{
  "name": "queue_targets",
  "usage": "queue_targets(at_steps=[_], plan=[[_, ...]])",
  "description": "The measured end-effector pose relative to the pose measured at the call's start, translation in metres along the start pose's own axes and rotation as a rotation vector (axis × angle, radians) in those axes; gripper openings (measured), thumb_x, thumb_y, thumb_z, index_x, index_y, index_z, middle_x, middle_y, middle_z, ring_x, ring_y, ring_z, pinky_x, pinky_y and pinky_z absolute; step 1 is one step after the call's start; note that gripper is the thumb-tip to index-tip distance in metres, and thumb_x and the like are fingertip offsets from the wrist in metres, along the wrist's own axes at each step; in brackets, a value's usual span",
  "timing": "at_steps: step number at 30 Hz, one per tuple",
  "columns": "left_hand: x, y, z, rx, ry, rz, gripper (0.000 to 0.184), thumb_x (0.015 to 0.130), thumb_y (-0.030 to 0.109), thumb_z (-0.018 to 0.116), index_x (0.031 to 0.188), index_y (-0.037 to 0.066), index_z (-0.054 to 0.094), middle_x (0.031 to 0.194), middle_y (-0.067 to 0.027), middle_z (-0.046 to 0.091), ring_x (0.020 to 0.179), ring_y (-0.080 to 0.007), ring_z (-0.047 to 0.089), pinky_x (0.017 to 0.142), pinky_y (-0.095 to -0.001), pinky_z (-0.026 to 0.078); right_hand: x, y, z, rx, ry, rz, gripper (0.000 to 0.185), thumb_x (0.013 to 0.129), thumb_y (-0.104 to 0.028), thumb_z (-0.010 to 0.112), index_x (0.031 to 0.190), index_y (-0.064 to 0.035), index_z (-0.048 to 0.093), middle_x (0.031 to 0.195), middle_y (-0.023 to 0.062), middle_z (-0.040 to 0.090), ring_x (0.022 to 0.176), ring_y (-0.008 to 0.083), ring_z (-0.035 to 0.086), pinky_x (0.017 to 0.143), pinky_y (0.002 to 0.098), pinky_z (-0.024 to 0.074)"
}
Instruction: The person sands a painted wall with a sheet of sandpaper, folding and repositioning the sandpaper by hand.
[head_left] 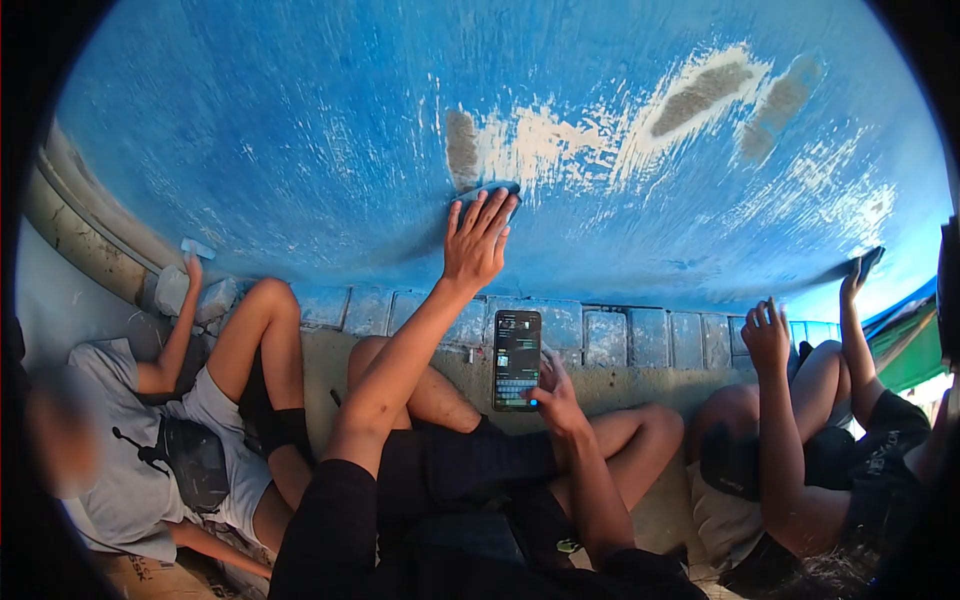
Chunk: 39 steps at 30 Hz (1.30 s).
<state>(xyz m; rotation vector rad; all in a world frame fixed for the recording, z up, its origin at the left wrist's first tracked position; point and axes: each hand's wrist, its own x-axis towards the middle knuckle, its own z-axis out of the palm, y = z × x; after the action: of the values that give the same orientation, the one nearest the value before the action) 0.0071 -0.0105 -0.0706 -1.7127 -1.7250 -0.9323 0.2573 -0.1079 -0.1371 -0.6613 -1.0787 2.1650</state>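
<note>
My left hand (477, 240) is raised against a curved blue painted surface (330, 180). Its fingers are stretched over a dark sanding pad (490, 190), pressing it to the paint; the palm side is hidden. Lower down, my right hand (558, 395) holds a smartphone (517, 355) upright, its thumb at the lower corner of the lit screen. A chat page and keyboard show there, too small to read. Just above the pad the surface has a grey patch (461, 145) and a scraped white area (555, 140).
At the left a seated person (120, 420) touches the surface with a light blue block (198, 248). A person (840, 470) on the right holds a dark pad (872, 262) against it. Grey blocks (605, 338) line its base. Another grey patch (700, 98) lies upper right.
</note>
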Motion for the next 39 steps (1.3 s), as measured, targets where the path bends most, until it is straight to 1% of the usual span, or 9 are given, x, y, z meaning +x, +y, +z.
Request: queue_targets(at_steps=[2,4,12,15,17,20,24,26,39], plan=[[0.011,0.0,-0.007,0.003,-0.014,0.002,0.045,0.098,0.026,0.041,0.143,0.022,0.04,0.149,0.002,0.037,0.138,-0.0218,0.031,0.114,-0.0478,0.014,-0.003,-0.001,0.003,0.111,-0.041,-0.032,0.087,0.067,0.015,0.069,0.14,-0.0034,0.026,0.133,0.0126,0.047,0.121,0.023,0.047,0.097,0.0374,0.0437],[0.027,0.003,-0.017,-0.028,0.029,-0.005,0.045,0.1,0.028,0.034,0.141,0.014,0.043,0.15,-0.0045,0.034,0.142,-0.0268,0.023,0.114,-0.0512,0.008,0.001,0.003,0.002,0.004,-0.024,-0.031,0.088,0.066,0.016,0.068,0.141,-0.0034,0.025,0.134,0.0126,0.045,0.122,0.0232,0.047,0.097,0.0377,0.0442],[0.006,-0.007,-0.002,0.048,0.001,-0.004,0.045,0.099,0.028,0.037,0.142,0.015,0.042,0.152,-0.0043,0.031,0.143,-0.0263,0.02,0.115,-0.0508,0.007,-0.002,-0.006,0.01,-0.076,-0.058,-0.034,0.09,0.065,0.015,0.069,0.141,-0.0021,0.024,0.133,0.0143,0.046,0.124,0.0253,0.045,0.098,0.0394,0.0437],[-0.007,-0.012,-0.002,0.058,-0.037,0.011,0.045,0.098,0.027,0.039,0.142,0.015,0.042,0.151,-0.0036,0.031,0.142,-0.0257,0.02,0.115,-0.051,0.008,-0.004,-0.012,0.015,0.198,0.037,0.094,0.091,0.063,0.015,0.071,0.141,-0.0007,0.024,0.132,0.0146,0.047,0.123,0.0247,0.045,0.097,0.0387,0.0445],[-0.008,-0.012,-0.004,0.056,-0.033,-0.014,0.047,0.099,0.028,0.04,0.145,0.026,0.036,0.151,0.0049,0.031,0.139,-0.0197,0.028,0.115,-0.0468,0.012,-0.004,-0.006,0.012,-0.063,0.065,0.044,0.09,0.064,0.014,0.068,0.141,0.0005,0.024,0.133,0.0146,0.047,0.122,0.0244,0.046,0.096,0.0372,0.0453],[0.004,-0.011,-0.012,0.039,-0.011,0.002,0.047,0.098,0.028,0.04,0.145,0.026,0.036,0.151,0.0047,0.033,0.139,-0.0202,0.029,0.115,-0.0466,0.013,-0.003,-0.003,0.011,-0.25,-0.004,-0.09,0.087,0.067,0.015,0.063,0.142,0.0019,0.022,0.134,0.0148,0.046,0.122,0.0253,0.047,0.094,0.0369,0.046],[0.041,-0.001,-0.03,0.041,0.071,-0.013,0.047,0.099,0.029,0.036,0.146,0.024,0.035,0.151,0.0034,0.032,0.141,-0.0212,0.026,0.115,-0.0474,0.011,-0.005,-0.004,0.008,-0.038,0.035,0.006,0.087,0.068,0.017,0.059,0.144,-0.0012,0.02,0.135,0.014,0.044,0.122,0.0263,0.047,0.094,0.0373,0.0462],[0.051,0.004,-0.034,0.033,0.107,-0.024,0.047,0.099,0.028,0.035,0.146,0.023,0.035,0.152,0.0027,0.031,0.141,-0.0215,0.024,0.115,-0.0476,0.01,-0.003,-0.003,0.006,0.049,-0.088,-0.049,0.09,0.068,0.018,0.059,0.145,-0.0048,0.018,0.138,0.0134,0.042,0.123,0.0259,0.046,0.093,0.0373,0.0466],[0.014,-0.009,-0.013,0.039,0.04,-0.009,0.047,0.099,0.027,0.036,0.146,0.022,0.035,0.153,0.0014,0.027,0.143,-0.0217,0.019,0.115,-0.0497,0.008,-0.003,-0.003,0.007,0.002,-0.056,-0.047,0.091,0.067,0.017,0.063,0.144,-0.0042,0.019,0.135,0.0138,0.043,0.123,0.0245,0.046,0.095,0.0373,0.047]])
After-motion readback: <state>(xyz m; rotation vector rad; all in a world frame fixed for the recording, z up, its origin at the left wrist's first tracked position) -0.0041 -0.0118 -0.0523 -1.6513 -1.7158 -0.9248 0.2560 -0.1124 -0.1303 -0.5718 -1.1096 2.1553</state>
